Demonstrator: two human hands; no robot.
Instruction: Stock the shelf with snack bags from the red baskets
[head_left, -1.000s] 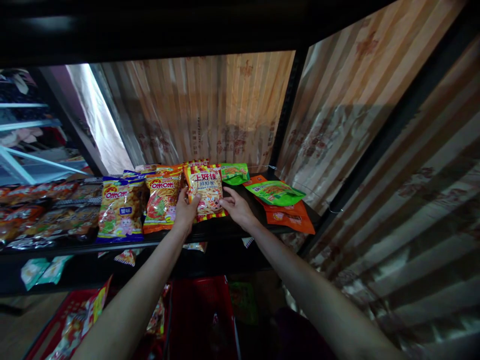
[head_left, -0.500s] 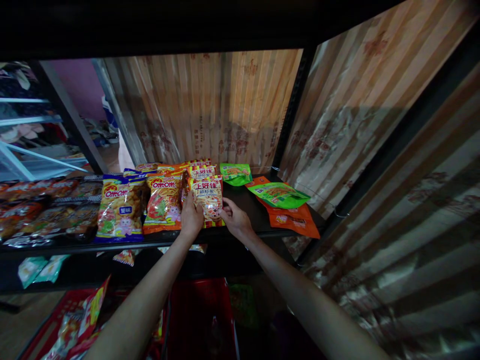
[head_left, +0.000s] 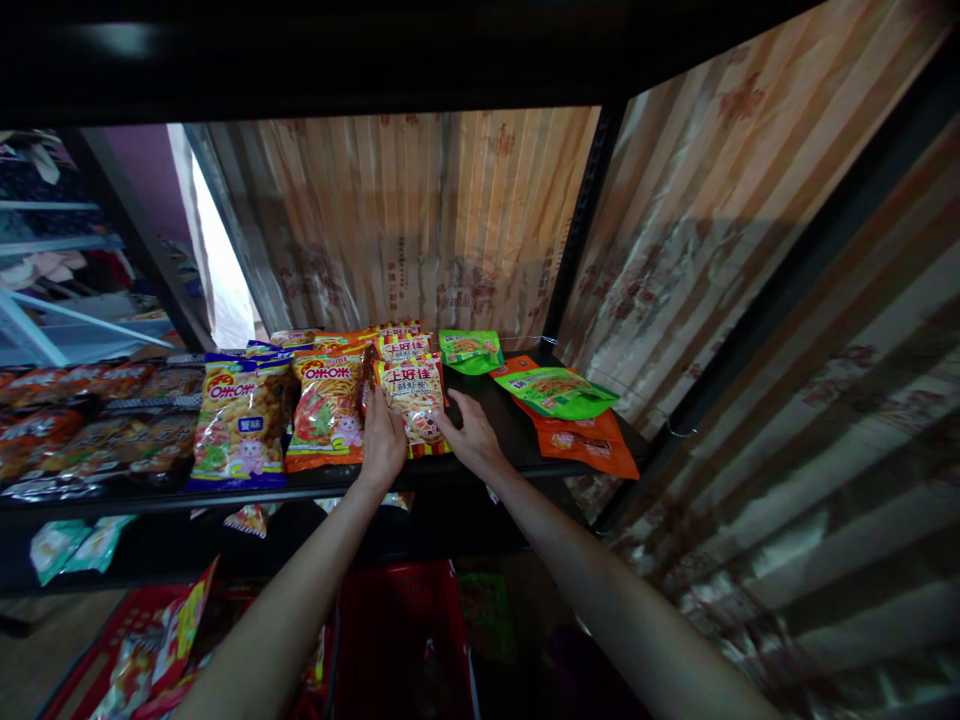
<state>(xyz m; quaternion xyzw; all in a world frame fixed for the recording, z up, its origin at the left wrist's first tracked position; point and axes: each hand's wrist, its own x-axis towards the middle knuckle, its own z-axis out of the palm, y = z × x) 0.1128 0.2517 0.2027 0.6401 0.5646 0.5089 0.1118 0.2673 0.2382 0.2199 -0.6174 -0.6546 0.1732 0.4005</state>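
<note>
A red-and-yellow striped snack bag (head_left: 415, 400) stands at the front of a dark shelf (head_left: 315, 482). My left hand (head_left: 381, 437) grips its left edge, fingers curled round it. My right hand (head_left: 471, 434) lies against its right side with the fingers spread, touching the bag's lower right corner. More bags of the same kind stand behind it. An orange snack bag (head_left: 327, 406) leans right beside my left hand.
A blue-and-yellow snack bag (head_left: 241, 415) and dark packets (head_left: 90, 425) fill the shelf's left part. Green pouches (head_left: 556, 390) and orange pouches (head_left: 586, 442) lie at the right. A red basket (head_left: 401, 630) sits below. Striped curtain hangs behind and to the right.
The striped bag has gone from held up and forward to standing lower and further back in its row. Both hands followed it in and stay on its sides.
</note>
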